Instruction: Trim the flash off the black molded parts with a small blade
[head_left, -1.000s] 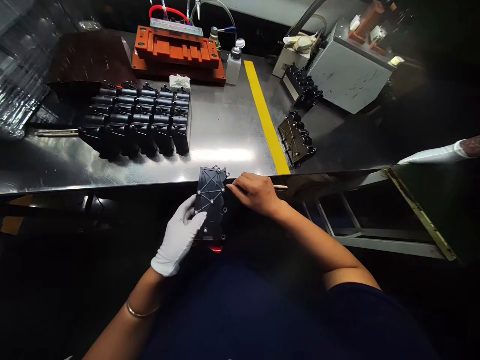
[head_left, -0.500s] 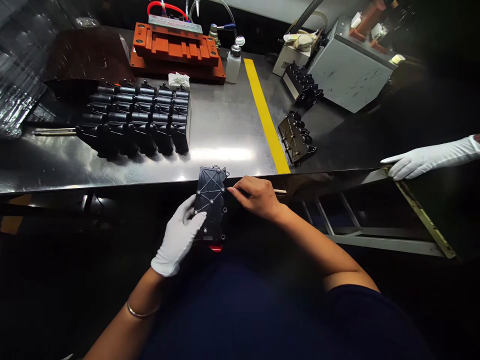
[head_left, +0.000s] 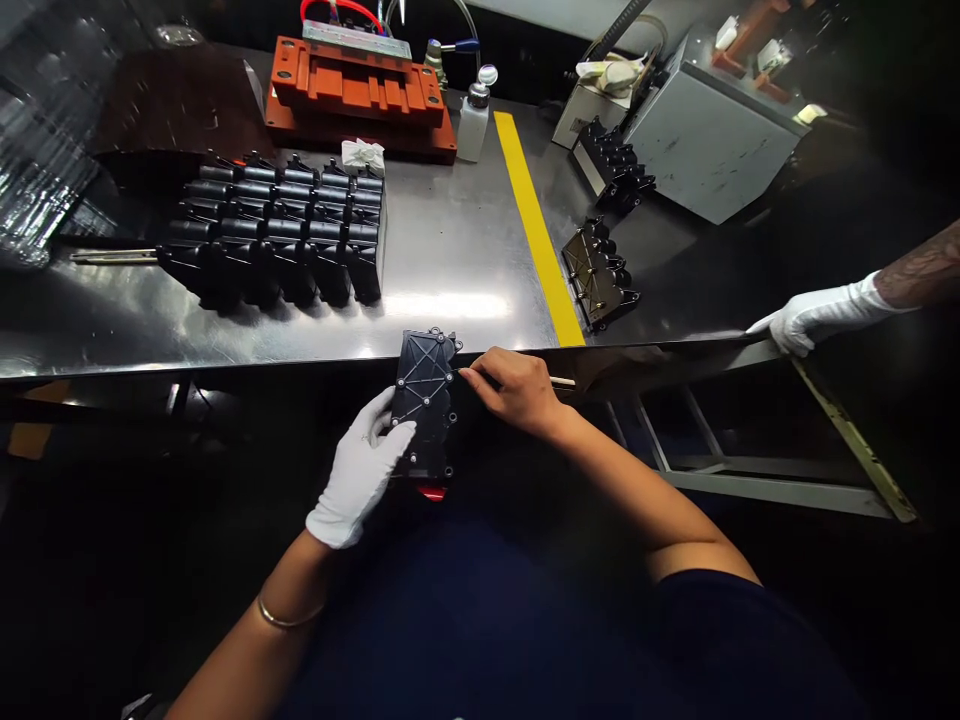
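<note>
Mid-frame, the left hand (head_left: 358,472), in a white glove, has its fingers and thumb around the black part (head_left: 431,430), by the table (head_left: 442,235) edge. The right hand's (head_left: 517,390) fingers pinch a thin stick (head_left: 562,382). Above, shiny tabletop shows between black blocks (head_left: 285,230) and yellow tape (head_left: 536,225).

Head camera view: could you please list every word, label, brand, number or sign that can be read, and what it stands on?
No text can be read.
Small beige box: a faint mark on its front, too small to read.
Large grey metal cabinet: dark marks, no readable lettering.
Flat black plastic part in the white-gloved left hand: no readable text.
</note>
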